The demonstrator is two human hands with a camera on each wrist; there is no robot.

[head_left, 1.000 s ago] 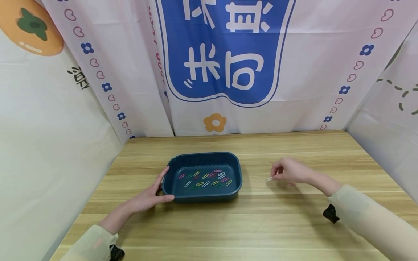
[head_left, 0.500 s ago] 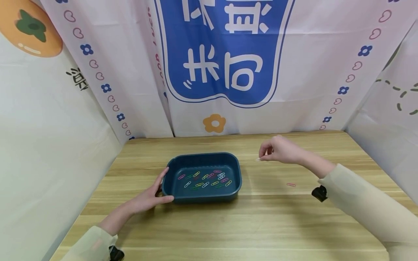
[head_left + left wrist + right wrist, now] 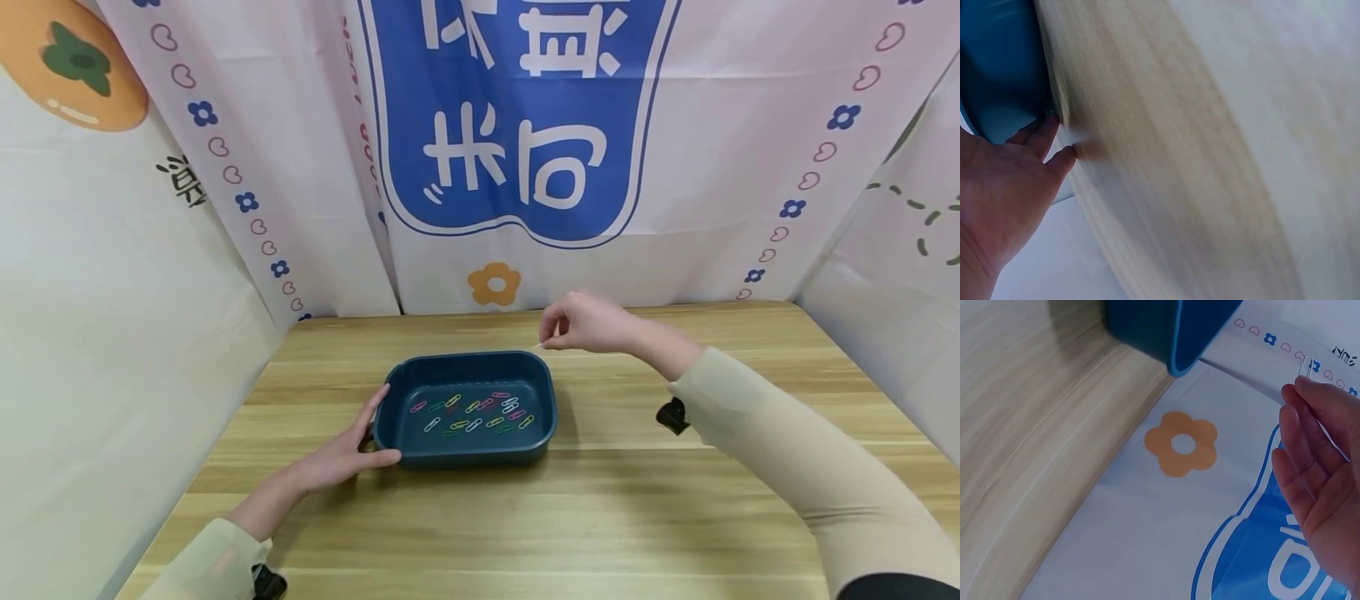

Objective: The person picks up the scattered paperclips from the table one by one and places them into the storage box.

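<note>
My right hand pinches a white paper clip between thumb and fingertips, just beyond the back right corner of a dark blue tray. In the right wrist view the clip stands up from the fingertips, apart from the tray wall. Several paper clips in white, yellow, pink and green lie scattered on the tray's floor. My left hand rests against the tray's left end, thumb at the front corner and fingers along the side. In the left wrist view this hand touches the tray's edge.
The wooden table extends around the tray. Behind it hangs a white printed cloth with a blue panel and an orange flower. White cloth also covers the left side. A dark wrist camera sits under the right sleeve.
My right hand has lifted the white paper clip off the table and carried it left towards the tray. A pink clip seen on the table is now hidden by the arm. The left hand stays put.
</note>
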